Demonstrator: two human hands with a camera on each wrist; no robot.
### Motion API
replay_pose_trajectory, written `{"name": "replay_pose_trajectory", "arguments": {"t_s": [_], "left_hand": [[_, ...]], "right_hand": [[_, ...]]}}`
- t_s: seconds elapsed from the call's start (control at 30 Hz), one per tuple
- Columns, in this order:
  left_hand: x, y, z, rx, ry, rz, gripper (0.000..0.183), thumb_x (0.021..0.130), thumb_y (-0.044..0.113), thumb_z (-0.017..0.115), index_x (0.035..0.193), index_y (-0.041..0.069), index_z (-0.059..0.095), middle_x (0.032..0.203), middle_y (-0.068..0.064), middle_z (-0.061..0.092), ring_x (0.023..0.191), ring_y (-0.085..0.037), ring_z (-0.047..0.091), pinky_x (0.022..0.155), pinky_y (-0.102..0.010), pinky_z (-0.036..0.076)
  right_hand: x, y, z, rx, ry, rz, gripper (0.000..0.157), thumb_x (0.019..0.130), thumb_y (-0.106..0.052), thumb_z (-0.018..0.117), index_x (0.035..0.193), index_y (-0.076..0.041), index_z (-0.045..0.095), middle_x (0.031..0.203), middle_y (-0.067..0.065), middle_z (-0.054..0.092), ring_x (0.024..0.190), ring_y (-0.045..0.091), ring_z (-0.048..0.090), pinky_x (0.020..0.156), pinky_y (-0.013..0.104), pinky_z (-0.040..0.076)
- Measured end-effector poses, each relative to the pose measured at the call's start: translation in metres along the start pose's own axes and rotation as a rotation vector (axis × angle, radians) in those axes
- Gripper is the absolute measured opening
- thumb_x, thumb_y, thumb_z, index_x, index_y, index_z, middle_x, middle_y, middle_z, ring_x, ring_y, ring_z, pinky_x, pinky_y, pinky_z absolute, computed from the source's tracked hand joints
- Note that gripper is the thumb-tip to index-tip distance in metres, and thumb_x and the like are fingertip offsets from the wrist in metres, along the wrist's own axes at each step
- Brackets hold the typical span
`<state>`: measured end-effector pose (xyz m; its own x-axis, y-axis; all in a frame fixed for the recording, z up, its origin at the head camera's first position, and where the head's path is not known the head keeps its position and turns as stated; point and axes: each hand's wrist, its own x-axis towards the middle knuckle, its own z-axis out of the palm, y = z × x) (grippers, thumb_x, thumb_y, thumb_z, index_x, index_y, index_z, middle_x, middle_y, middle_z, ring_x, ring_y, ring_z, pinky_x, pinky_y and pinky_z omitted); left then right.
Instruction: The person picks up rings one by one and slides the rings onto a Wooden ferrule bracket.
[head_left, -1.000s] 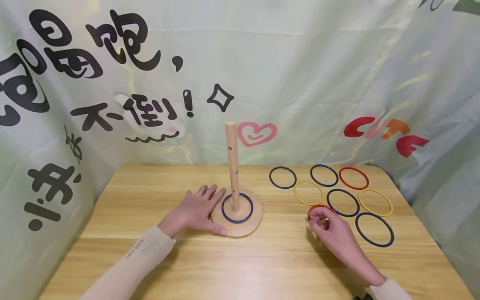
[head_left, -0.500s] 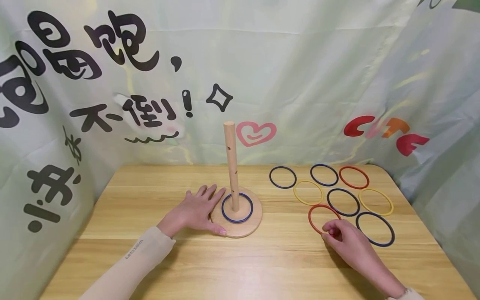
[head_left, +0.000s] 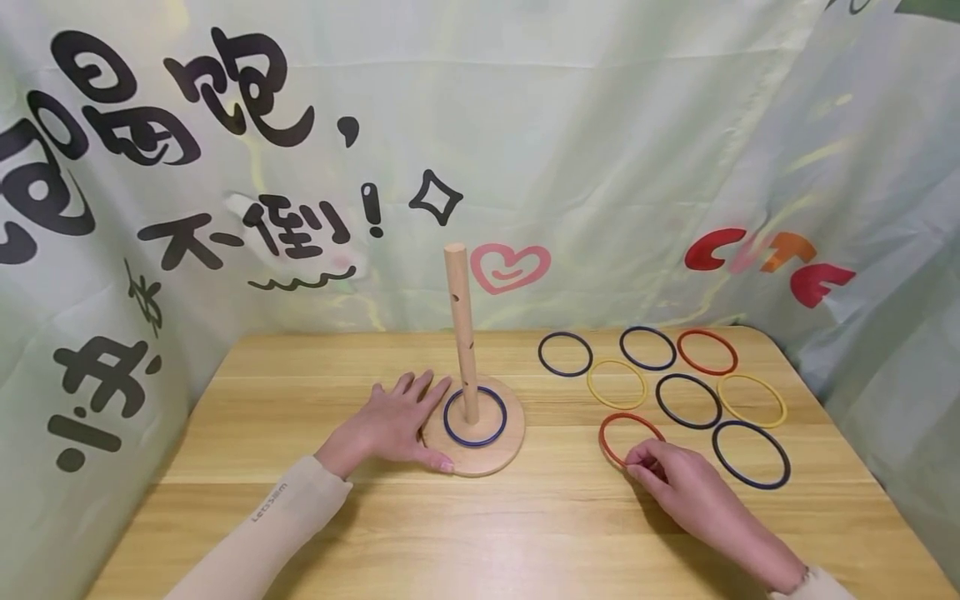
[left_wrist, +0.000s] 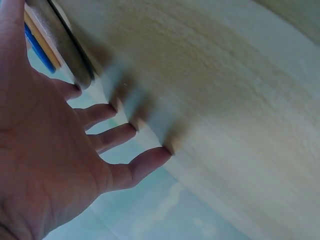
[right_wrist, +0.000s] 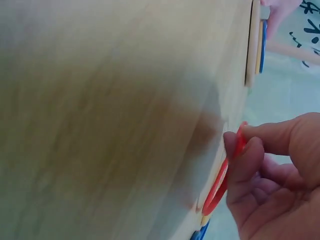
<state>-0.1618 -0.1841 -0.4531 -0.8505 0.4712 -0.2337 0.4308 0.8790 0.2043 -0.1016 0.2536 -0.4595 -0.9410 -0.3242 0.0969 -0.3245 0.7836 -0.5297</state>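
Note:
My right hand (head_left: 686, 492) pinches the near rim of a red ring (head_left: 628, 416) between thumb and fingertips. In the right wrist view the red ring (right_wrist: 215, 192) slants down from those fingertips, low over the wooden table. A wooden stand has an upright post (head_left: 461, 325) on a round base (head_left: 512, 446). One blue ring (head_left: 475, 444) lies around the foot of the post. A yellow edge shows beside the blue one in both wrist views. With fingers spread, my left hand (head_left: 393, 421) rests at the base's left side, its thumb along the front edge.
On the right of the table lie several flat rings, among them a blue ring (head_left: 570, 375), a yellow ring (head_left: 617, 361), another red ring (head_left: 707, 332) and a front blue ring (head_left: 787, 467). A printed curtain (head_left: 600, 167) stands behind and at both sides.
The right hand first shifted toward me with the red ring, then left, drawing it away from the other rings. The left hand stays in place at the base.

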Motion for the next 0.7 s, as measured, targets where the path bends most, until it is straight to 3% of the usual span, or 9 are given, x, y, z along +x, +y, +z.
{"name": "replay_pose_trajectory", "arguments": {"t_s": [0.13, 0.37, 0.53, 0.7], "left_hand": [[0.0, 0.001, -0.001, -0.006, 0.006, 0.002, 0.137, 0.077, 0.088, 0.077, 0.176, 0.012, 0.021, 0.176, -0.026, 0.021, 0.158, -0.054, 0.023, 0.108, -0.087, 0.025], [-0.001, 0.0, 0.0, -0.014, 0.002, 0.003, 0.137, 0.077, 0.088, 0.077, 0.176, 0.013, 0.021, 0.176, -0.027, 0.021, 0.158, -0.056, 0.023, 0.108, -0.088, 0.025], [0.0, 0.0, 0.0, -0.013, 0.002, 0.004, 0.137, 0.077, 0.088, 0.077, 0.176, 0.013, 0.021, 0.176, -0.027, 0.02, 0.158, -0.056, 0.023, 0.108, -0.088, 0.025], [0.001, 0.0, 0.0, -0.014, 0.004, 0.001, 0.137, 0.076, 0.089, 0.077, 0.176, 0.013, 0.021, 0.177, -0.026, 0.021, 0.158, -0.056, 0.023, 0.109, -0.087, 0.025]], "right_hand": [[-0.001, -0.009, 0.0, 0.034, 0.061, -0.069, 0.021, 0.093, -0.004, 0.086, 0.094, -0.022, 0.077, 0.079, -0.02, 0.059, 0.069, 0.0, 0.05, 0.062, 0.025, 0.047], [-0.002, -0.028, 0.001, 0.107, 0.202, -0.334, 0.041, 0.08, 0.013, 0.085, 0.097, -0.024, 0.079, 0.083, -0.024, 0.057, 0.068, -0.004, 0.05, 0.056, 0.016, 0.042], [0.002, -0.046, -0.001, 0.121, 0.251, -0.466, 0.045, 0.078, 0.012, 0.085, 0.098, -0.027, 0.077, 0.082, -0.023, 0.056, 0.066, -0.005, 0.048, 0.056, 0.011, 0.04], [0.008, -0.066, -0.003, 0.122, 0.291, -0.576, 0.036, 0.083, 0.003, 0.084, 0.101, -0.027, 0.076, 0.087, -0.02, 0.063, 0.068, -0.005, 0.049, 0.058, 0.01, 0.041]]}}
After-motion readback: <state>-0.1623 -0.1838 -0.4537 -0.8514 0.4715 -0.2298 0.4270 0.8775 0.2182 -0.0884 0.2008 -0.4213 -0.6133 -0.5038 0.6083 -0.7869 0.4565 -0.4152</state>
